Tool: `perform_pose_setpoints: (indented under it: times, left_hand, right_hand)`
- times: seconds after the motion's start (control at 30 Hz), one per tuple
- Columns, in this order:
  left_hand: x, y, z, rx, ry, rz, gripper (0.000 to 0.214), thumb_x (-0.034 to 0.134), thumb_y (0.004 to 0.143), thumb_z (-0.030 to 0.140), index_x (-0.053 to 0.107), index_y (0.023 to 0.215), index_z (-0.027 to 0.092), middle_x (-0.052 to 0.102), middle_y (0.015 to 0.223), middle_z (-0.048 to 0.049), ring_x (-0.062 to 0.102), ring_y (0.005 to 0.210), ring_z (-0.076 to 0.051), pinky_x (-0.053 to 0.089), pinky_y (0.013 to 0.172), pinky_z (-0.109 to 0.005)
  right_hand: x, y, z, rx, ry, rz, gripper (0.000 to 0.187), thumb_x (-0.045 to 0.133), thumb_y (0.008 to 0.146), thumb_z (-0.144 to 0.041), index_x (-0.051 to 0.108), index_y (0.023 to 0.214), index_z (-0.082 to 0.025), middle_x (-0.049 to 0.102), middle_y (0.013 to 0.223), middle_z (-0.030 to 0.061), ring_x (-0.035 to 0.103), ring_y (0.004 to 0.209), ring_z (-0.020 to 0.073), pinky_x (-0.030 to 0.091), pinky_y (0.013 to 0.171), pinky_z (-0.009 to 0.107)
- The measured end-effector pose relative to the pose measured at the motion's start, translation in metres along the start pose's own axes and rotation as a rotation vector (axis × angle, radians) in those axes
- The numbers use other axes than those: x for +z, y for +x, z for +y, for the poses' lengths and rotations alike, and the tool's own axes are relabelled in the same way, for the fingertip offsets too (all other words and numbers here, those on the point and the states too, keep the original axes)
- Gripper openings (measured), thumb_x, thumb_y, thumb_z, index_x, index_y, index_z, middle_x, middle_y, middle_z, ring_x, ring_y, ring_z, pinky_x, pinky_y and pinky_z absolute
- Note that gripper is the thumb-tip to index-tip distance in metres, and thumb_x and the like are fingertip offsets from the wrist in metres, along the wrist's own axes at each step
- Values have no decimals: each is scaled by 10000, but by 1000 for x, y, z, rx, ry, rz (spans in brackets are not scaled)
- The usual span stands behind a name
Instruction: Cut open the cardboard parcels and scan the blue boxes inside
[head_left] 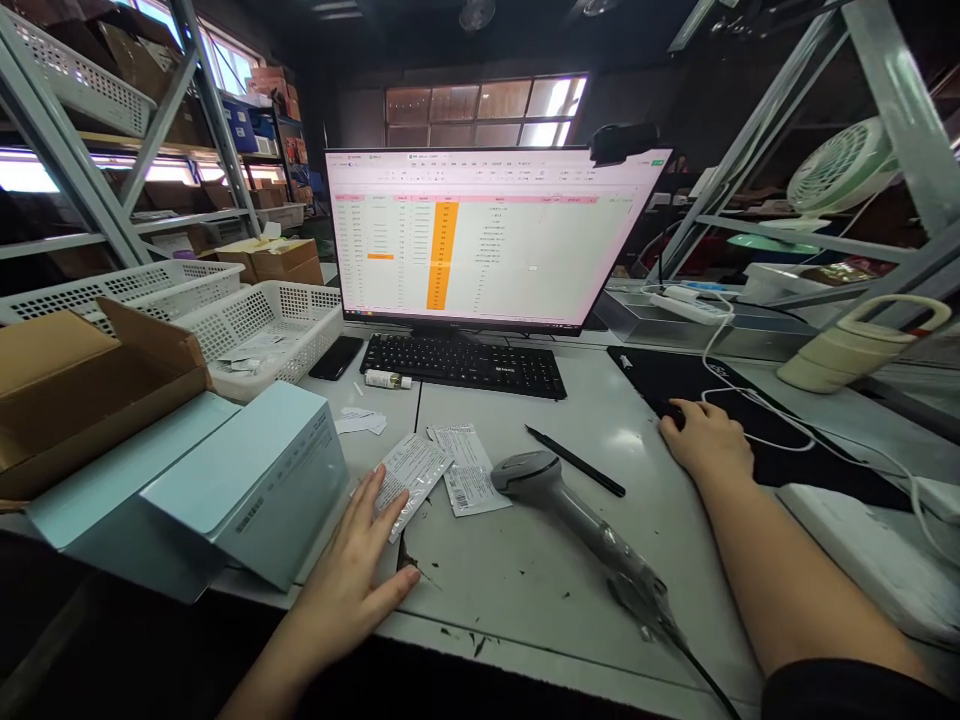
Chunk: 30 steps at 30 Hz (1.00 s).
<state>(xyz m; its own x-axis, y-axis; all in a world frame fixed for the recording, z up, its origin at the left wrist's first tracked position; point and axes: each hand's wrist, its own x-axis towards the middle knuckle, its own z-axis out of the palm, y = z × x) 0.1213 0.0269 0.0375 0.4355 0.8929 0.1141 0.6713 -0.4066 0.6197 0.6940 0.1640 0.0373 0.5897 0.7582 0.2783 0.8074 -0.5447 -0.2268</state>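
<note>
My left hand (pixel 352 555) lies with its fingers spread, the fingertips on or just over the near end of a white printed sachet (pixel 411 475). A second printed sachet (pixel 471 475) lies beside it. To their right rests a grey barcode scanner (pixel 577 525), its cable running off towards the front edge. My right hand (pixel 709 440) is curled over a black computer mouse (pixel 673 413), mostly hidden under the fingers, on a black mouse pad (pixel 780 465). Behind the desk items a monitor (pixel 502 250) shows a spreadsheet with an orange column.
Two pale blue boxes (pixel 255 450) and an open cardboard box (pixel 67 400) stand at the left. Beyond are white baskets (pixel 315 315), a phone (pixel 337 357), a keyboard (pixel 461 367) and a small tube (pixel 386 379). A black pen (pixel 574 460) lies centrally; a cream cup (pixel 847 350) stands right.
</note>
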Motion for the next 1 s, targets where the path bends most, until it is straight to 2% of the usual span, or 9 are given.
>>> perform_pose_setpoints:
  times: [0.13, 0.23, 0.33, 0.43, 0.5, 0.63, 0.8, 0.9, 1.0]
  left_hand:
    - [-4, 4, 4, -24, -20, -18, 716, 591, 1054, 428, 328, 1707, 293, 44, 1823, -93, 84, 1686, -382, 229, 1329, -660]
    - [-5, 7, 6, -13, -26, -16, 731, 613, 1044, 420, 330, 1705, 293, 56, 1822, -98, 88, 1687, -380, 237, 1332, -653]
    - [-7, 7, 8, 7, -34, -30, 739, 622, 1039, 426, 331, 1705, 295, 64, 1823, -89, 77, 1689, -373, 229, 1342, -639]
    - [-11, 6, 9, 12, -54, -49, 730, 609, 1045, 443, 333, 1703, 291, 59, 1825, -82, 52, 1694, -360, 219, 1348, -633]
    - [-12, 4, 9, 23, -67, -43, 722, 603, 1046, 443, 344, 1698, 272, 54, 1826, -85, 37, 1696, -352, 204, 1354, -629]
    - [-10, 3, 4, 45, -96, -7, 699, 610, 1039, 424, 386, 1679, 252, 74, 1826, -83, 41, 1699, -335, 186, 1364, -617]
    - [-9, 6, 0, 55, -147, -12, 689, 627, 1027, 394, 405, 1669, 281, 111, 1825, -63, 59, 1698, -333, 212, 1366, -605]
    - [-8, 4, -4, 82, -190, -16, 689, 627, 1028, 394, 400, 1670, 288, 138, 1822, -60, 67, 1699, -328, 192, 1373, -597]
    - [-6, -1, -8, 121, -348, 79, 723, 642, 1026, 404, 358, 1683, 301, 170, 1817, -73, 129, 1691, -322, 182, 1377, -580]
  right_hand:
    - [-9, -5, -10, 23, 10, 32, 687, 445, 1009, -465, 533, 1596, -118, 454, 1651, 268, 505, 1411, 516, 460, 1117, 634]
    - [-37, -8, -52, -66, 90, 183, 718, 482, 1012, -419, 474, 1602, -10, 494, 1606, 303, 496, 1443, 480, 419, 1192, 591]
    - [-69, -15, -139, -438, 141, 183, 611, 447, 1011, -283, 545, 1516, 45, 576, 1530, 308, 532, 1435, 395, 383, 1239, 508]
    - [-79, -37, -251, -775, 110, -32, 519, 542, 1010, -371, 654, 1487, -200, 694, 1459, 117, 608, 1352, 325, 480, 1142, 434]
    - [-71, -63, -322, -966, -17, -243, 535, 632, 975, -408, 672, 1482, -242, 714, 1431, 97, 635, 1321, 340, 524, 1071, 429]
    - [-41, -116, -416, -1011, -202, -447, 496, 740, 906, -371, 753, 1369, -193, 757, 1321, 169, 714, 1190, 366, 582, 942, 431]
    - [-33, -138, -437, -966, -238, -453, 376, 701, 899, -196, 795, 1256, -126, 748, 1317, 221, 730, 1187, 388, 598, 920, 452]
    - [-61, -137, -416, -959, -243, -452, 339, 681, 922, -205, 808, 1226, -125, 773, 1252, 216, 742, 1163, 390, 584, 925, 441]
    - [-108, -146, -373, -1022, -221, -493, 325, 665, 956, -264, 803, 1245, -208, 799, 1215, 121, 750, 1133, 321, 561, 927, 376]
